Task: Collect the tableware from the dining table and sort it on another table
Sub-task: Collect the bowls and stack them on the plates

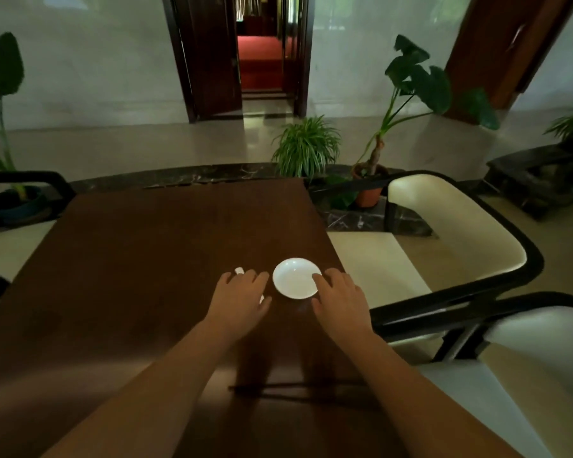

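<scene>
A small white dish [293, 276] sits on the dark brown table [139, 259], right of centre. My right hand [339, 294] lies at its right rim, fingers spread, fingertips touching the edge. A white spoon-like piece [239, 270] pokes out from beneath my left hand [242, 294], which covers most of it with fingers spread; whether the hand grips it is unclear. Dark chopsticks [298, 390] lie crosswise on the table close to me, between my forearms.
Two cream-cushioned chairs with black frames [450, 233] stand right of the table. Another black chair frame [27, 180] is at the far left. Potted plants [306, 147] on a dark marble ledge lie beyond the far edge. An open doorway [262, 54] is behind.
</scene>
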The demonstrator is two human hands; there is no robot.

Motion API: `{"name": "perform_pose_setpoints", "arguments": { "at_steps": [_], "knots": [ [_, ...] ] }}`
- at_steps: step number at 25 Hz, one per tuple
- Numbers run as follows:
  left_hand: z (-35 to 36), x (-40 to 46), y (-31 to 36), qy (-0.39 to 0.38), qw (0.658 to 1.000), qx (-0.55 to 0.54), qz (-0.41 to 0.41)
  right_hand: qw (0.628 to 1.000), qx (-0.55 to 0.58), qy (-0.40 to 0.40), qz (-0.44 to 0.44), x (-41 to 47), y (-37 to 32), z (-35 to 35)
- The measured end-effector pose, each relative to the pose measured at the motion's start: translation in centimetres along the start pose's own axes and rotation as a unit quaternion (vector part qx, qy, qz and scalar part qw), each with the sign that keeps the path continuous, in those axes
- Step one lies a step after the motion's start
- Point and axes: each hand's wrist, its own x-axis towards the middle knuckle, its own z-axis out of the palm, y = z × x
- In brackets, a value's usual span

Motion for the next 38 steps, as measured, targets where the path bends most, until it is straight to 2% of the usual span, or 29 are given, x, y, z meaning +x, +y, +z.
{"name": "perform_pose_setpoints", "arguments": {
  "at_steps": [5,10,13,15,19,22,24,25,27,28,29,35,37,38],
  "knots": [
    [6.3,5.3,1.6,-0.056,0.994,0.032,0.092,0.994,0.004,-0.082,-0.079,4.1,2.5,6.1],
    [9.8,6.3,2.0,-0.065,0.995,-0.019,0.073,0.993,-0.004,-0.045,-0.111,5.0,4.1,8.6],
    [10.2,6.4,1.4,-0.039,0.995,-0.045,0.081,0.989,-0.012,-0.022,-0.149,5.3,4.8,9.0],
    [9.5,6.0,1.4,0.007,0.993,-0.066,0.099,0.987,0.011,-0.003,-0.158,4.9,4.7,9.0],
    [8.0,3.9,0.9,0.113,0.979,-0.088,0.147,0.981,0.122,0.098,-0.118,3.2,3.5,8.7],
    [6.4,1.2,0.5,0.139,0.973,-0.115,0.143,0.968,0.231,0.091,-0.031,1.4,2.4,8.2],
    [5.2,-1.1,0.1,0.156,0.969,-0.128,0.143,0.93,0.351,0.059,0.089,0.1,1.4,6.9],
    [4.6,-2.4,-0.1,0.16,0.967,-0.13,0.147,0.886,0.438,0.017,0.153,-0.5,0.8,5.8],
    [3.5,-5.2,-0.6,0.169,0.964,-0.126,0.16,0.729,0.632,-0.095,0.246,-1.9,-0.6,3.7],
    [3.0,-6.6,-0.9,0.172,0.964,-0.118,0.168,0.666,0.685,-0.136,0.263,-2.7,-1.4,2.9],
    [2.5,-8.3,-1.2,0.173,0.963,-0.113,0.172,0.638,0.707,-0.161,0.258,-3.9,-2.3,2.2],
    [0.7,-17.6,-2.4,0.141,0.97,-0.151,0.13,0.683,0.669,-0.187,0.227,-10.6,-7.6,0.3],
    [-0.2,-20.6,-2.5,0.109,0.971,-0.202,0.071,0.69,0.659,-0.18,0.239,-12.5,-9.1,-0.6],
    [-0.8,-21.9,-2.7,0.099,0.964,-0.247,0.013,0.69,0.658,-0.177,0.244,-13.5,-9.8,-1.1]
  ]
}}
